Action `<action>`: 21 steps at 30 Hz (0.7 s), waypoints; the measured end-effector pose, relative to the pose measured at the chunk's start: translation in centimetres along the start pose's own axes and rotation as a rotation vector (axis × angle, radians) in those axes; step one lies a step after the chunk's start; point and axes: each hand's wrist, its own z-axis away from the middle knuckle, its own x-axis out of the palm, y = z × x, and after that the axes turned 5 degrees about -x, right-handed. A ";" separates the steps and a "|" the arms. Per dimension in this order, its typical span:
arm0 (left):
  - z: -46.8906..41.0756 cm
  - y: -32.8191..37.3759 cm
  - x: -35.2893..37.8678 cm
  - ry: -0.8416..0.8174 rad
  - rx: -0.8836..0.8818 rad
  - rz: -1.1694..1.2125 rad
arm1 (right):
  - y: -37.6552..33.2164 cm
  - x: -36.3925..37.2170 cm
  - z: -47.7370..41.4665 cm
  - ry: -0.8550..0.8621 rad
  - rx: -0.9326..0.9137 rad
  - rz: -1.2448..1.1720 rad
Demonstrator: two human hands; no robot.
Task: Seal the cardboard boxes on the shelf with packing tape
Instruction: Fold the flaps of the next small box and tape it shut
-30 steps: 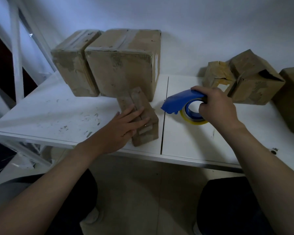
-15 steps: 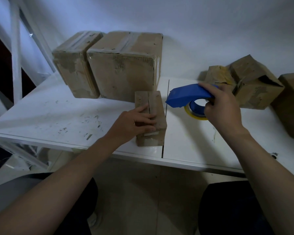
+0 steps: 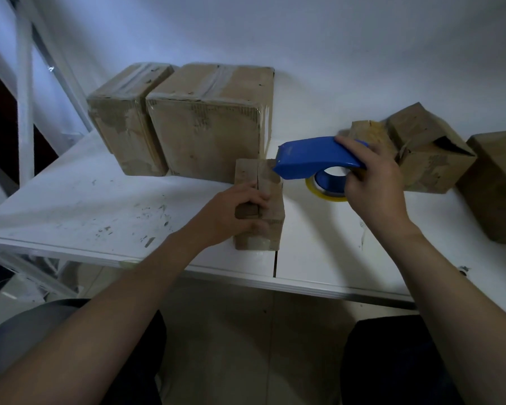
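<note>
Lowered to the small box (image 3: 270,200) clasped by left hand (image 3: 231,211) fingers, the tape dispenser (image 3: 313,159) sits gripped in right hand (image 3: 374,185).

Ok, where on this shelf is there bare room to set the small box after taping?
Widest bare patch: left front of the shelf, between the two tall boxes behind and the small box to its right. A narrower strip runs by the front edge below the right hand. Back right is crowded: crumpled boxes, tape dispenser.

No legible text, labels or numbers anywhere.
</note>
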 end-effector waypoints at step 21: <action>0.4 6.3 -3.7 0.012 -0.726 1.024 | -3.0 -1.2 -0.1 -0.062 -0.171 -0.251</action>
